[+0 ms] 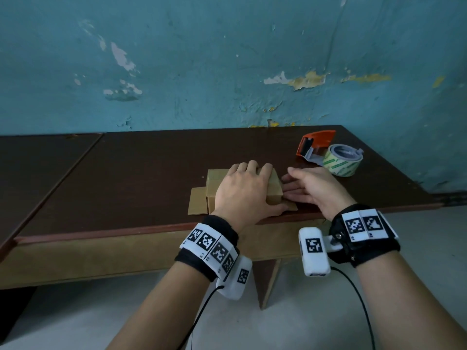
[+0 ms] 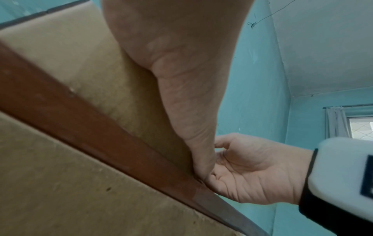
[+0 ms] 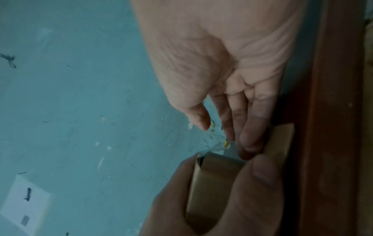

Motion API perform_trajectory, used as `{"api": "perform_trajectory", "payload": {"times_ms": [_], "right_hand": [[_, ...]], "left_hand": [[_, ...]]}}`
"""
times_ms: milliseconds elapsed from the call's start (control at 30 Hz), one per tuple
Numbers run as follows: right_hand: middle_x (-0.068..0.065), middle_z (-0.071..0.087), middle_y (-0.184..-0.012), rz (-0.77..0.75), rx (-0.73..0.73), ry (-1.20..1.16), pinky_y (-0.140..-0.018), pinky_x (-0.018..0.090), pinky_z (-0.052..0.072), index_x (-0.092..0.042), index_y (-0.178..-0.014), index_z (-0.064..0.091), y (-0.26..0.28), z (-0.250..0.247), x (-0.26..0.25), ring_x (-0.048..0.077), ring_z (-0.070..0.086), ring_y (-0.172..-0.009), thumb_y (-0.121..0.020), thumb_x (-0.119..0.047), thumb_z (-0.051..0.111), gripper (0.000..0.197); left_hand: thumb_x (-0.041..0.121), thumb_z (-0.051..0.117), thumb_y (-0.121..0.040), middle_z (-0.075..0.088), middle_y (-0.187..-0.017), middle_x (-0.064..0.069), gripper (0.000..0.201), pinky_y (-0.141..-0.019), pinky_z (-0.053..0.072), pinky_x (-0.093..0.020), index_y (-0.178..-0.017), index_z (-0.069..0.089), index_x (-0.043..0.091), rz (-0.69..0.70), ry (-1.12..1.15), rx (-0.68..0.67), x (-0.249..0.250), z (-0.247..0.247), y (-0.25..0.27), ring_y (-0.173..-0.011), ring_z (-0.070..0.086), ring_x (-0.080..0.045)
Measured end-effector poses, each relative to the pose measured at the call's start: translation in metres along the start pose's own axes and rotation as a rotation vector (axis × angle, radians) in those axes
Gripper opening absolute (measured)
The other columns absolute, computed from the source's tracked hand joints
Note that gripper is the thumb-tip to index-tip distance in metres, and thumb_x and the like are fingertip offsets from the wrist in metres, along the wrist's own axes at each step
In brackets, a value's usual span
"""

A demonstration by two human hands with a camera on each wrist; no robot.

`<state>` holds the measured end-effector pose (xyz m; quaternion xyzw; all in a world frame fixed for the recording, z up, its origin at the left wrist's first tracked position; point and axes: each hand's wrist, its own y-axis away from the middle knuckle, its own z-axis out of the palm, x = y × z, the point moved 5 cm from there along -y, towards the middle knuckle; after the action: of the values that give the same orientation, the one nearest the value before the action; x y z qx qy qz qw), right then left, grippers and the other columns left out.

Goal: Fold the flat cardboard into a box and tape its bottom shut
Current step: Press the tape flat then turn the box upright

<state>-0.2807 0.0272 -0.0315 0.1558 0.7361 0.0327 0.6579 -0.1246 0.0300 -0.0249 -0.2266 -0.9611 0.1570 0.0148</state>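
A small brown cardboard box [image 1: 213, 184], partly folded, lies on the dark table [image 1: 139, 178] near its front edge. One flap [image 1: 198, 200] lies flat to its left. My left hand [image 1: 243, 190] covers the top: the fingers bend over the far edge and the thumb reaches round the near right corner. In the right wrist view that left hand [image 3: 258, 191] wraps the cardboard [image 3: 214, 183]. My right hand [image 1: 313, 188] lies just right of the box with its fingers [image 3: 252, 127] straight, touching the right-hand flap [image 3: 280, 138] on the table.
An orange tape dispenser [image 1: 316, 145] with a roll of clear tape [image 1: 343, 160] sits at the back right, close behind my right hand. A peeling blue wall stands behind the table. The red-brown front edge [image 2: 80, 121] runs under my wrists.
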Motion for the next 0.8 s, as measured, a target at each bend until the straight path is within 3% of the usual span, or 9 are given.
{"api": "perform_trajectory", "payload": {"times_ms": [200, 333, 433, 600, 733, 800], "right_hand": [[0.016, 0.078, -0.083, -0.02, 0.02, -0.041, -0.059, 0.027, 0.061, -0.002, -0.106, 0.072, 0.002, 0.003, -0.002, 0.022, 0.078, -0.071, -0.099, -0.021, 0.065, 0.021], [0.014, 0.079, -0.082, -0.025, 0.027, -0.165, -0.062, 0.027, 0.062, -0.001, -0.108, 0.07, 0.001, -0.001, -0.006, 0.022, 0.079, -0.074, -0.093, -0.012, 0.071, 0.018], [0.01, 0.078, -0.08, -0.024, 0.028, -0.201, -0.059, 0.023, 0.06, -0.001, -0.105, 0.072, 0.001, 0.002, -0.003, 0.016, 0.078, -0.069, -0.088, -0.007, 0.075, 0.018], [0.012, 0.078, -0.096, -0.052, 0.079, -0.195, -0.061, 0.02, 0.058, -0.004, -0.105, 0.071, -0.004, 0.004, 0.001, 0.014, 0.077, -0.077, -0.081, 0.006, 0.077, 0.027], [0.015, 0.077, -0.093, -0.073, 0.132, -0.162, -0.061, 0.021, 0.059, -0.002, -0.106, 0.069, -0.006, 0.001, 0.002, 0.015, 0.078, -0.072, -0.077, 0.01, 0.079, 0.032], [0.014, 0.076, -0.095, -0.055, 0.147, -0.165, -0.061, 0.021, 0.059, -0.002, -0.107, 0.069, -0.006, 0.004, 0.007, 0.018, 0.078, -0.078, -0.077, 0.009, 0.08, 0.033]], "left_hand": [[0.082, 0.057, -0.081, 0.06, -0.133, -0.007, 0.093, -0.113, 0.04, -0.042, -0.15, 0.044, 0.02, 0.003, -0.006, 0.0, 0.0, 0.001, -0.001, -0.123, 0.058, -0.027], [0.082, 0.056, -0.081, 0.06, -0.134, -0.008, 0.094, -0.113, 0.04, -0.042, -0.151, 0.044, 0.02, 0.002, -0.012, 0.002, -0.001, 0.002, -0.001, -0.123, 0.058, -0.027], [0.082, 0.057, -0.081, 0.06, -0.134, -0.008, 0.094, -0.113, 0.04, -0.043, -0.151, 0.044, 0.02, 0.001, -0.008, 0.0, 0.0, 0.001, -0.001, -0.123, 0.058, -0.028], [0.082, 0.056, -0.081, 0.059, -0.134, -0.007, 0.094, -0.115, 0.039, -0.043, -0.151, 0.042, 0.021, -0.003, -0.007, -0.012, -0.001, 0.001, -0.002, -0.125, 0.057, -0.027], [0.082, 0.057, -0.081, 0.058, -0.136, -0.007, 0.096, -0.115, 0.038, -0.043, -0.153, 0.041, 0.021, -0.002, 0.001, -0.02, -0.002, 0.002, -0.002, -0.126, 0.056, -0.027], [0.082, 0.057, -0.081, 0.058, -0.135, -0.007, 0.095, -0.115, 0.038, -0.042, -0.152, 0.042, 0.021, -0.001, 0.008, -0.018, -0.001, 0.002, -0.001, -0.126, 0.056, -0.027]]}}
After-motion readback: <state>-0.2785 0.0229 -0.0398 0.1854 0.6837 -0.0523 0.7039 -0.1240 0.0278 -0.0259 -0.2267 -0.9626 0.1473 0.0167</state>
